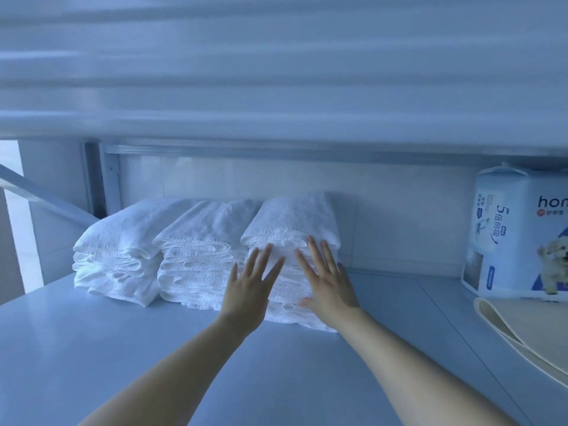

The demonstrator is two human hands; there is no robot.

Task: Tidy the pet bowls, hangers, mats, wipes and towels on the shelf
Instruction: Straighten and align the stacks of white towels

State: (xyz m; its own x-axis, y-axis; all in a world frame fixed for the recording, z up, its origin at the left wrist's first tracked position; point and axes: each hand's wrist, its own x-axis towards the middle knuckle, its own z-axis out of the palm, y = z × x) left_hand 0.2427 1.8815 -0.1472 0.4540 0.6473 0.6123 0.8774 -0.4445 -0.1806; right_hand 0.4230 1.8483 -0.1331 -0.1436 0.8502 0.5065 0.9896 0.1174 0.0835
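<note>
Overhead, the pale upper shelf board (276,72) is smeared by blur and fills the top of the view, so nothing on it can be made out. At the right edge one white and blue printed pack with a puppy picture (516,235) is cut off, its lettering only partly legible, and one cream flat mat (522,318) below it also runs out of view. Three stacks of white folded terry towels stand side by side at the back of the grey-blue metal shelf (276,364): the left stack (123,241), the middle stack (199,241) and the right stack (292,219). Both hands are spread wide with straight fingers, gripping nothing. The left hand (246,290) and right hand (330,281) lie flat against the front of the right stack, hiding part of its lower folds.
</note>
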